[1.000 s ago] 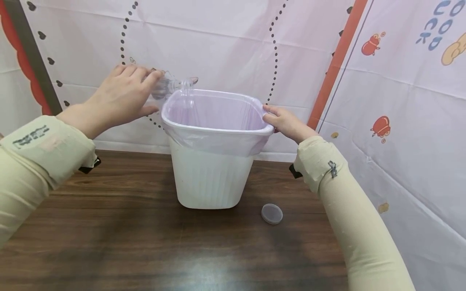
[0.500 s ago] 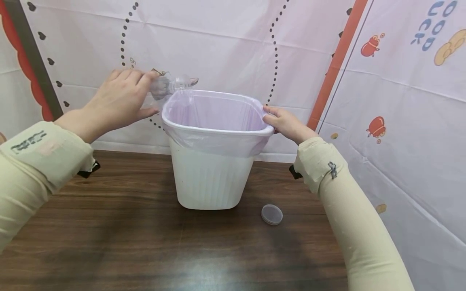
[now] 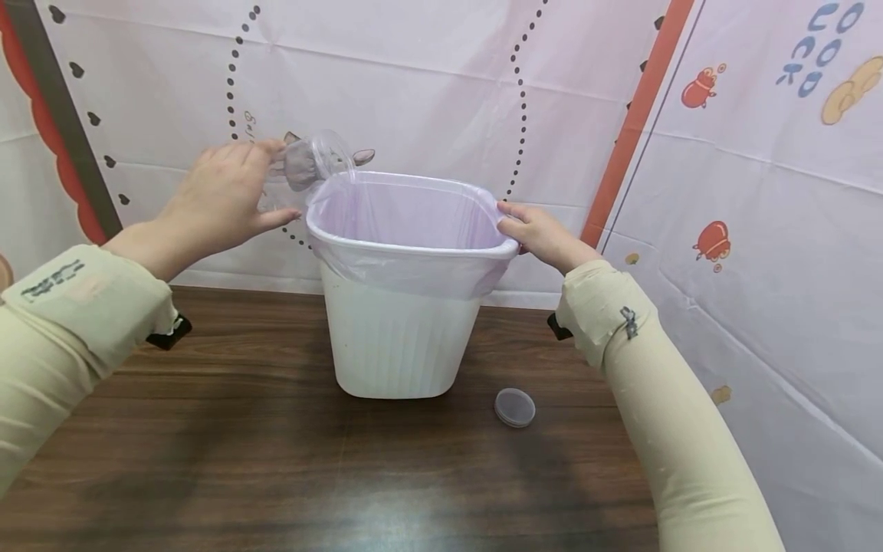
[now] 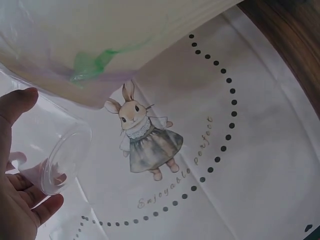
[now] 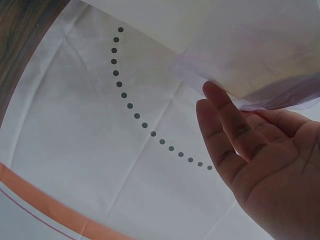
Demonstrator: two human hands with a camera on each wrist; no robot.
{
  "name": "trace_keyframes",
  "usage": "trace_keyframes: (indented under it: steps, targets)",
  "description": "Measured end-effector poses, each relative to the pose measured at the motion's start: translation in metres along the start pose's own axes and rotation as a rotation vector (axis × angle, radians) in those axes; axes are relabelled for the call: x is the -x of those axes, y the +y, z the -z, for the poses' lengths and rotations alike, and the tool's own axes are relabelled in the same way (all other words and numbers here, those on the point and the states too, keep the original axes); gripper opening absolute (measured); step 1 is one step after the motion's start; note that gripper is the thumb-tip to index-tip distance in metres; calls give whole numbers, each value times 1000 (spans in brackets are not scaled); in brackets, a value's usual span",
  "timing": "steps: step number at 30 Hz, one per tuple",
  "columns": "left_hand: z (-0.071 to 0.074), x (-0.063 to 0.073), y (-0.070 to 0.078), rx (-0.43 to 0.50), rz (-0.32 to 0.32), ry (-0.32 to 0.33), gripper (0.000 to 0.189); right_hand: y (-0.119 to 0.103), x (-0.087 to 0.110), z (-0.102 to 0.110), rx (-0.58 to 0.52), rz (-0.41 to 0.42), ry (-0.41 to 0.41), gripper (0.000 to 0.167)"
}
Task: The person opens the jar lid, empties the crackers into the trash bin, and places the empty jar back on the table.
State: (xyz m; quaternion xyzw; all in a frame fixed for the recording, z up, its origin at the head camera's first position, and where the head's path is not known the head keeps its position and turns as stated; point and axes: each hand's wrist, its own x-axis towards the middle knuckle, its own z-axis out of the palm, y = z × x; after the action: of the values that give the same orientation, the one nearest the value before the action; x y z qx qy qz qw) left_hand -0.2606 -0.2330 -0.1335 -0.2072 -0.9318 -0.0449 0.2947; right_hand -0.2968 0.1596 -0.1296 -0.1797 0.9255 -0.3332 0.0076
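Note:
My left hand holds a clear plastic jar by its far end, thumb on one side and fingers on the other. The jar lies tilted at the left rim of a white trash bin, its wide mouth towards the bin. In the left wrist view the see-through jar shows no visible contents. A pale purple bin liner covers the inside of the bin and folds down over the rim. At the right rim, my right hand grips the edge through the liner. The bin's bottom is hidden.
A round clear lid lies flat on the dark wooden table, right of the bin's base. Close behind the bin hangs a pale printed cloth, with another printed cloth on the right.
My left hand has drawn back slightly left and down. The jar's mouth has turned up from pointing down into the bin. Bin, right hand and lid stay in place.

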Motion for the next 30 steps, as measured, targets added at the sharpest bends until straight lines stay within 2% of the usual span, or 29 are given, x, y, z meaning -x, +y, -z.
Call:
trace_keyframes:
  steps: [7, 14, 23, 30]
  targets:
    - [-5, 0, -2, 71, 82, -7, 83, 1, 0, 1, -7, 5, 2, 58]
    - [-11, 5, -5, 127, 131, -11, 85, 3, -2, 1, -11, 18, -7, 59]
    - [-17, 10, -6, 270, 226, -45, 88, 4, -1, 2, -9, 18, -6, 58]
    - [-21, 17, -8, 376, 270, -67, 91, 4, 0, 1, -19, 23, -20, 59]
